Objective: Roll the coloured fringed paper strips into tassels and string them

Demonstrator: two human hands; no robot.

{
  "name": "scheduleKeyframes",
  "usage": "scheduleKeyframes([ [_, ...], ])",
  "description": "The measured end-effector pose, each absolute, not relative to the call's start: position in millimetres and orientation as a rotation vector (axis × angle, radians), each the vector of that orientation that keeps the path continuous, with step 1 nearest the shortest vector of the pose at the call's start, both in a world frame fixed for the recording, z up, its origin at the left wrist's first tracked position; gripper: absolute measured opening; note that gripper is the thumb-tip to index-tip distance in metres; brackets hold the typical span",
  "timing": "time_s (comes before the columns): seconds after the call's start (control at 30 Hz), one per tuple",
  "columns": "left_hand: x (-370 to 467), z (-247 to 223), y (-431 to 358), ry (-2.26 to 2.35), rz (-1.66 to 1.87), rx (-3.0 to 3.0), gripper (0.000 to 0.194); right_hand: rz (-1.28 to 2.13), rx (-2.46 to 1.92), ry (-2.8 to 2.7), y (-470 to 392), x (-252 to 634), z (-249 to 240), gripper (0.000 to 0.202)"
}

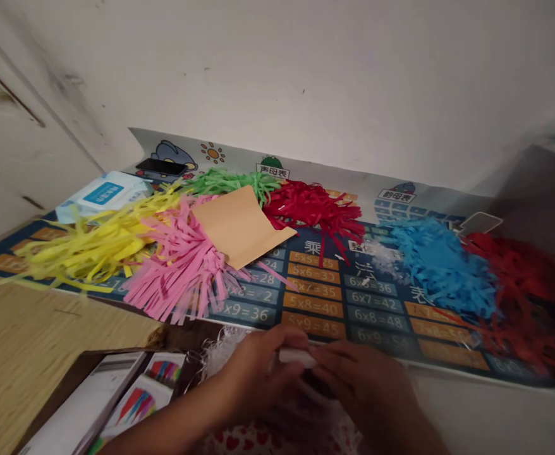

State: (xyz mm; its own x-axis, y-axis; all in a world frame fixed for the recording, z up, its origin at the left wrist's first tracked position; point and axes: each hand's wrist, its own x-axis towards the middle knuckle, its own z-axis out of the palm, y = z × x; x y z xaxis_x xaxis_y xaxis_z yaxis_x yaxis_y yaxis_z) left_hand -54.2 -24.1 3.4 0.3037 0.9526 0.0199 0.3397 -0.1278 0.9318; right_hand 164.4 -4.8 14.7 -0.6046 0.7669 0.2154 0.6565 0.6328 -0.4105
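Observation:
My left hand (258, 363) and my right hand (358, 376) meet at the bottom middle, close to my body, both with curled fingers. Between the fingertips is a small whitish piece (297, 357), smooth and blurred. Thin white shredded strips (223, 347) show beside my left hand and below both hands; whether they join the whitish piece I cannot tell. Beyond the hands, a pink fringed paper bundle (182, 272) lies under a tan paper sheet or envelope (244, 227). Yellow strips (92, 243), green strips (234, 182) and red strips (313, 205) lie around it.
A printed multiplication mat (315, 309) covers the table and bends up against the wall. Blue strips (443, 265) and more red strips (519, 284) lie at right. A wipes pack (104, 193) and dark phone (161, 166) are at back left. An open box (83, 379) stands lower left.

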Motion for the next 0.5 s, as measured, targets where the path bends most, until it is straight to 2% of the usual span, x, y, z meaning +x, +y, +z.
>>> scheduleKeyframes([
  [0.23,-57,-1,-30,1.167,0.92,1.517,0.03,0.165,-1.048,-2.572,-4,159,3,0.024],
  [0.5,-51,-17,-31,1.177,0.941,1.679,0.027,0.162,-1.05,-2.623,-5,151,5,0.029],
])
